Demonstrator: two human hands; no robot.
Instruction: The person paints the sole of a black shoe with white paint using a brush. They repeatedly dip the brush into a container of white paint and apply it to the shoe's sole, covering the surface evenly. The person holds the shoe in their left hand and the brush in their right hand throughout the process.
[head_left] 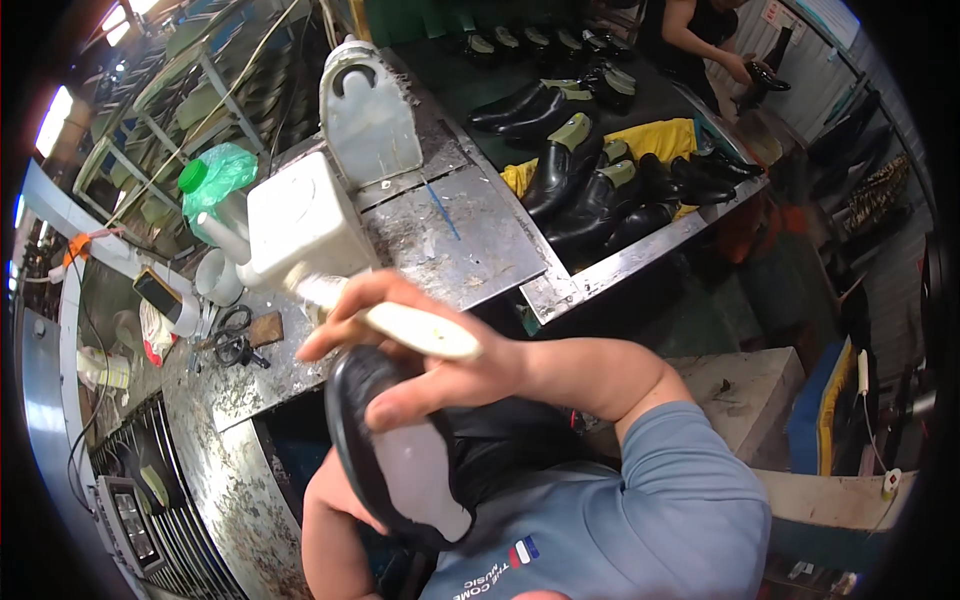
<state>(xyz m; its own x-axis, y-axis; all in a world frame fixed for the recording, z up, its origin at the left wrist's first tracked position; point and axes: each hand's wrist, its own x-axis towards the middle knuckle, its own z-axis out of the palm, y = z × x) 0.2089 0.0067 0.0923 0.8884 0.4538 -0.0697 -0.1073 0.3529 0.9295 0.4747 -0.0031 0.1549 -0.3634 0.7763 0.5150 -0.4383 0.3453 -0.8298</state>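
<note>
A black shoe sole [345, 420] with a pale face turned up tilts in front of my body. My left hand [352, 495] holds it from behind and below, its fingers mostly hidden. My right hand [485, 378] is closed on a brush [425, 330] with a pale handle, its bristle end pointing left toward the bench. The thumb of that hand rests on the sole's pale face. Beyond the brush stands a white plastic jug-like container [305, 215] on the worn metal bench [450, 260].
Black shoes [590, 205] and a yellow cloth [655, 138] lie on a conveyor table at the right. Scissors [235, 340], a white cup [218, 277] and a green-capped bottle [195, 178] stand or lie at left. Another person [700, 45] handles a shoe at the far right.
</note>
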